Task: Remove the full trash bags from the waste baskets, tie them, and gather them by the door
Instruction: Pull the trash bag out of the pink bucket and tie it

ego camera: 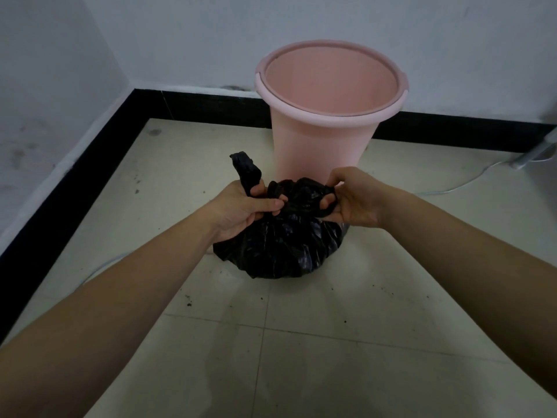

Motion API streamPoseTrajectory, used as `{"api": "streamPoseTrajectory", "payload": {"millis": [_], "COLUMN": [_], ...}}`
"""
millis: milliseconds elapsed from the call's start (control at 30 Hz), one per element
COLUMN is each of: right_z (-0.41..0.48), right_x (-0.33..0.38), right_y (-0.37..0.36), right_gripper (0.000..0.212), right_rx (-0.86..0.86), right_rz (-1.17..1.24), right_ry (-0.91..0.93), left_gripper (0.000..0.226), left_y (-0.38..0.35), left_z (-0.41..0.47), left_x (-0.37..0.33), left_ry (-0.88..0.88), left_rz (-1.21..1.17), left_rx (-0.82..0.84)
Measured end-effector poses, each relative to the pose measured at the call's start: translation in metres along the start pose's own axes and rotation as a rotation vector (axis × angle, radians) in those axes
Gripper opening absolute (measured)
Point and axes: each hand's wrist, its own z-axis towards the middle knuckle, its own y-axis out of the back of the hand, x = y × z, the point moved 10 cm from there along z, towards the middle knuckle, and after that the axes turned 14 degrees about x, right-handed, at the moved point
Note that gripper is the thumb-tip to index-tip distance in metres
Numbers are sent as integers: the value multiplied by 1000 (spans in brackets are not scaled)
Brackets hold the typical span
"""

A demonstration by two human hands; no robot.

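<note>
From the head view we look down at a black trash bag (278, 242) sitting on the pale tiled floor (316, 342), full and rounded, its top gathered into a bunch. Our left hand (241, 209) is closed around one twisted end of the bag's mouth, and that end sticks up past our fingers (272, 204) as a dark tail. Our right hand (351, 199) pinches the other end of the mouth tightly, thumb and fingers folded over the plastic. The two hands sit close together over the top of the bag, with the bunched plastic between them. Just behind the bag, and partly hidden by it and by our right hand, stands a pink waste basket (328, 116), upright and with no liner inside; whether the bag touches its base we cannot tell. The basket stands near the white wall (271, 31), which has a black baseboard (196, 105) running along its foot and around the corner to the left. A thin white cable (470, 181) trails over the floor to the right of the basket, well apart from the bag. Small dark crumbs of dirt (189, 304) are scattered on the tiles near the bag.
</note>
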Motion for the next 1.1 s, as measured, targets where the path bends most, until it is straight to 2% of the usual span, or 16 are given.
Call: {"api": "streamPoseTrajectory", "payload": {"millis": [100, 167, 233, 300, 367, 400, 467, 533, 567, 667, 767, 833, 933, 1033, 1100], "right_z": [0, -4, -3, 4, 13, 18, 24, 27, 27, 30, 30, 31, 31, 30, 29], "right_x": [15, 38, 45, 25, 4, 0, 0, 3, 3, 0, -4, -4, -4, -4, -2], "right_y": [5, 1, -19, -34, -42, -44, -44, -40, -38, -37, -46, -48, -42, -39, -37], "right_gripper": [27, 35, 58, 75, 83, 79, 58, 38, 33, 37, 38, 36, 30, 29, 28], "right_rx": [-127, -228, -123, 114, 234, 227, 148, 74, 63, 48, 39, 23, -31, -52, -71], "right_rz": [-404, -873, -1209, -1241, -1243, -1281, -1384, -1453, -1446, -1368, -1318, -1322, -1343, -1366, -1360], "right_ry": [28, 117, 208, 149, 99, 117, 180, 206, 211, 214, 274, 302, 290, 281, 274], "left_gripper": [48, 48, 47, 46, 48, 48, 48, 46, 42, 21, 28, 33, 31, 13, 8], "left_y": [-4, -6, -6, -7, -7, -8, -7, 8, 22, 42, 34, 39, 48, 45, 39], "left_z": [-3, -6, -9, -12, -14, -15, -16, -15, -16, -24, -31, -33, -31, -25, -21], "left_x": [2, 2, 2, 0, -1, -1, 1, -1, -7, -30, -40, -34, -10, 18, 26], "left_ry": [70, 102, 122, 137, 145, 146, 142, 112, 77, -34, -104, -81, 75, 136, 172], "left_rz": [111, 156, 149, 147, 177, 195, 228, 331, 447, 833, 964, 902, 745, 260, 63], "left_rx": [77, 122, 160, 189, 196, 198, 165, 16, -118, -521, -681, -722, -690, -516, -403]}}
